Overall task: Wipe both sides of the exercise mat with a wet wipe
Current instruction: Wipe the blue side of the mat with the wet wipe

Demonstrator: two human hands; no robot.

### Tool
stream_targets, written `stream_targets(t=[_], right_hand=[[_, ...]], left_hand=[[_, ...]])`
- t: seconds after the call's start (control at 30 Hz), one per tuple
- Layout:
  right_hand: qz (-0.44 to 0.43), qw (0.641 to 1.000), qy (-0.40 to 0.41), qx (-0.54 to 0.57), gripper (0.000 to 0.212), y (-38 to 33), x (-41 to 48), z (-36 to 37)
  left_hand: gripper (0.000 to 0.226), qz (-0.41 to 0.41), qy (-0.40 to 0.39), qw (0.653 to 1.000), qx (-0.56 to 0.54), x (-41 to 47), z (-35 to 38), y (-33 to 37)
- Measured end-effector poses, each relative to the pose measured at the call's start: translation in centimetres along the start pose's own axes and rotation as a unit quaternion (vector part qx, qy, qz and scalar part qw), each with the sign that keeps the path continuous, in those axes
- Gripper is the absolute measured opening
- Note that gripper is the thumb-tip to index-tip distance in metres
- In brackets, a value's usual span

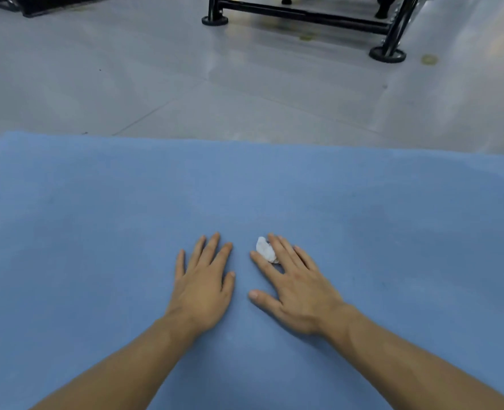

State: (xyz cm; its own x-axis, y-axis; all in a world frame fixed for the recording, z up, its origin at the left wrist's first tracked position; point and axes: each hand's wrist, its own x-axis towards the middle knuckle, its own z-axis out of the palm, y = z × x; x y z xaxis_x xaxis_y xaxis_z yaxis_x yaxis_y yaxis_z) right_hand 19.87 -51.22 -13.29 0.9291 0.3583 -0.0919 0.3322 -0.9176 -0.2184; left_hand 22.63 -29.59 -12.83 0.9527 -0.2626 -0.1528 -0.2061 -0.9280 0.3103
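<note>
Right hand (296, 294) presses wet wipe (265, 250) onto exercise mat (96, 217).

Hidden and cropped items, head view.
Mat (96, 232) runs off the left, right and bottom edges, so its full extent is unknown. Wipe (265, 250) on the mat is partly covered by the right hand (298, 288). Beyond the mat's far edge, a black frame (304, 16) and a dark object (52, 4) are cut off at the top.
</note>
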Motion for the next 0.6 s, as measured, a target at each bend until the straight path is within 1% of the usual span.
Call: stream_targets(t=[0.1,0.17,0.23,0.3,0.33,0.4,0.47,0.5,0.57,0.6], right_hand=[[-0.017,1.000,-0.009,0.002,0.087,-0.8,-1.1,-0.1],[-0.046,0.999,-0.008,0.000,0.091,-1.4,-2.4,-0.1],[-0.078,0.997,-0.019,-0.004,0.093,-1.7,-4.0,-0.2],[-0.092,0.995,-0.027,-0.022,0.091,-0.9,-4.7,-0.3],[-0.083,0.996,-0.014,-0.034,0.089,-0.3,-4.6,-0.5],[-0.024,0.998,0.017,-0.050,0.088,1.2,-3.6,-1.0],[0.045,0.998,0.014,-0.052,0.095,2.9,-2.0,-1.6],[0.065,0.997,0.007,-0.047,0.100,3.5,-1.4,-1.9],[0.088,0.996,0.000,-0.024,0.107,4.0,-0.3,-2.3],[0.090,0.996,-0.002,-0.013,0.107,3.8,0.1,-2.4]], left_hand=[[0.086,0.013,-0.004,1.000,-0.001,-0.5,0.7,1.5],[0.086,0.029,0.000,1.000,-0.001,-0.6,0.8,1.8],[0.084,0.044,0.005,0.999,0.022,-0.7,0.8,1.5],[0.081,0.052,0.011,0.997,0.052,-0.8,0.7,1.0],[0.080,0.057,0.013,0.996,0.061,-0.8,0.7,0.7],[0.077,0.057,0.019,0.996,0.061,-0.7,0.7,0.6],[0.077,0.042,0.024,0.997,0.053,-0.4,0.9,0.8],[0.078,0.033,0.029,0.998,0.049,-0.3,0.9,1.0],[0.078,0.023,0.036,0.998,0.047,-0.1,1.0,1.2],[0.077,0.021,0.038,0.998,0.051,0.0,1.1,1.3]])
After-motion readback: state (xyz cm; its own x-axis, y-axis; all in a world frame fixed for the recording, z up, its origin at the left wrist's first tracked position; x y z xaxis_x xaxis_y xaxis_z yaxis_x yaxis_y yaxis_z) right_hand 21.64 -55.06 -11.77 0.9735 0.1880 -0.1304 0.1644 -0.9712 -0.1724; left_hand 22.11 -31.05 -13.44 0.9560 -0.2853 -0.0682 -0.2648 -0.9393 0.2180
